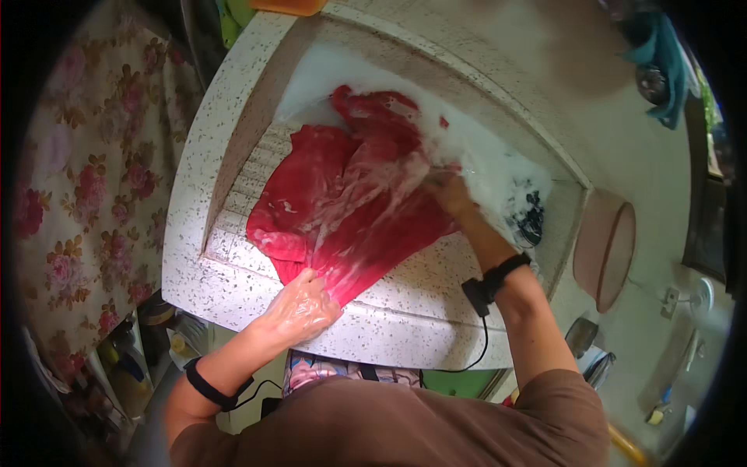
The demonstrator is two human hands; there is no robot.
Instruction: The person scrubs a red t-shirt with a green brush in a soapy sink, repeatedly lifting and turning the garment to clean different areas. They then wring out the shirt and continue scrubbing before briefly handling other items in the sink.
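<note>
A wet red cloth garment (373, 210), streaked with suds, lies spread over the ribbed washboard floor (261, 167) of a speckled stone wash sink. Its far end reaches into white foam. At the near rim my left hand (302, 306), wet and soapy, is closed around a bunched edge of the garment, which is drawn into folds toward it. My right hand (449, 191) is on the garment's far right part, beside the foam. Motion blurs its fingers, so whether it holds anything does not show.
Foamy water (475, 148) fills the sink's far side. A dark, suds-covered item (531, 219) lies at the sink's right. Beyond the right wall stands a pink basin (604, 253). A flowered curtain (101, 187) hangs at the left. An orange object (289, 6) sits on the far left rim (257, 47).
</note>
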